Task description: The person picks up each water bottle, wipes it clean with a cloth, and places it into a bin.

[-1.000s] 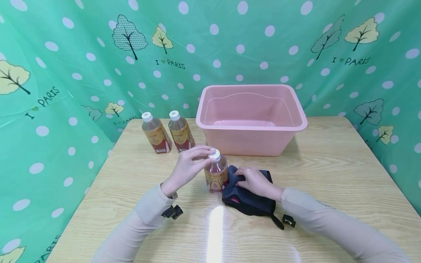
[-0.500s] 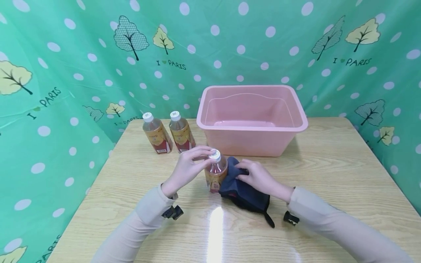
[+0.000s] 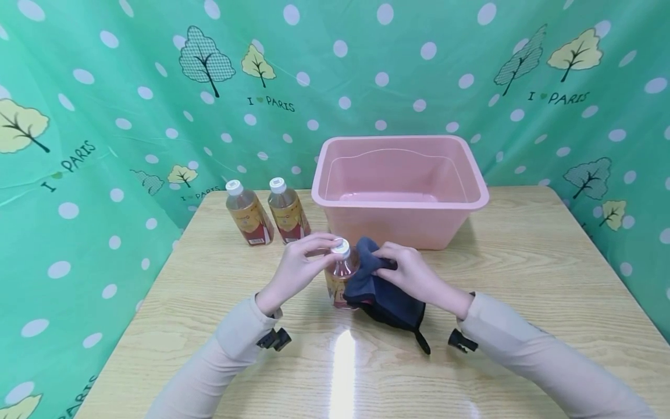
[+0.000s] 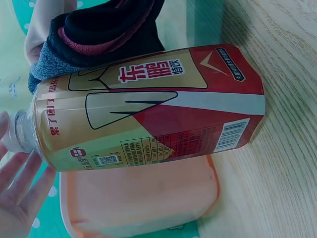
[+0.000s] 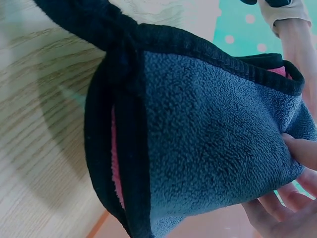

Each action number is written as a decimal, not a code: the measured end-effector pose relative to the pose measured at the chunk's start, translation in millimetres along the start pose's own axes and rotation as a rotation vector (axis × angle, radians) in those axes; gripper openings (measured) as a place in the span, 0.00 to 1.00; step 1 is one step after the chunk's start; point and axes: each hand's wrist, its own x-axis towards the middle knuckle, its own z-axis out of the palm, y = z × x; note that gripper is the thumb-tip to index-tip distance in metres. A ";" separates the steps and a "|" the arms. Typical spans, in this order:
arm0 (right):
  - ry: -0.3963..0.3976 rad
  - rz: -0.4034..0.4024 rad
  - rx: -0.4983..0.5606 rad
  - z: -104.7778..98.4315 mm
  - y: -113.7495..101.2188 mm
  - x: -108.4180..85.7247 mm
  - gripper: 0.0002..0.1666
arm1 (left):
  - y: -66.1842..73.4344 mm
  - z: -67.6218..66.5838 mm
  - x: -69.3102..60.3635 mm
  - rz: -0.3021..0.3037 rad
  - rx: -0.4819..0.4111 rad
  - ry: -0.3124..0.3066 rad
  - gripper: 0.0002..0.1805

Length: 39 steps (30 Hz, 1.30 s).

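Note:
A drink bottle (image 3: pixel 337 283) with a white cap stands upright near the middle of the table. My left hand (image 3: pixel 300 265) pinches its cap between thumb and fingers. In the left wrist view the red and gold label of the bottle (image 4: pixel 148 109) faces the camera. My right hand (image 3: pixel 413 273) grips a folded dark blue-grey towel (image 3: pixel 389 299) with black edging and a hanging loop, raised against the bottle's right side. Pink lining shows between the folds of the towel (image 5: pixel 213 129) in the right wrist view.
A pink plastic bin (image 3: pixel 392 224) stands behind the hands at the table's back. Two similar bottles, one at the left (image 3: pixel 251 220) and another beside it (image 3: pixel 289 216), stand at the back left. A green dotted curtain (image 3: pixel 366 64) hangs behind the wooden table (image 3: pixel 220 279).
My right hand has lifted the towel and moved it up and left, so it now covers part of the bottle's right side. The left hand has stayed on the cap.

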 end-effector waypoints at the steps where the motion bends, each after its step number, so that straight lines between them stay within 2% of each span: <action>1: -0.001 0.003 0.002 0.1 0.1 -0.2 0.12 | 0.1 0.0 -0.1 0.000 0.000 0.000 0.11; 12: -0.001 0.028 0.010 5.5 4.7 -3.3 0.12 | 0.8 -0.1 0.0 0.003 -0.001 0.000 0.11; 23: -0.069 0.069 -0.050 14.8 13.5 -8.8 0.12 | 2.9 -0.5 0.5 -0.005 0.016 -0.005 0.11; 39: -0.122 0.091 -0.104 26.9 25.6 -13.2 0.13 | 3.9 -0.6 0.0 -0.028 0.018 -0.013 0.11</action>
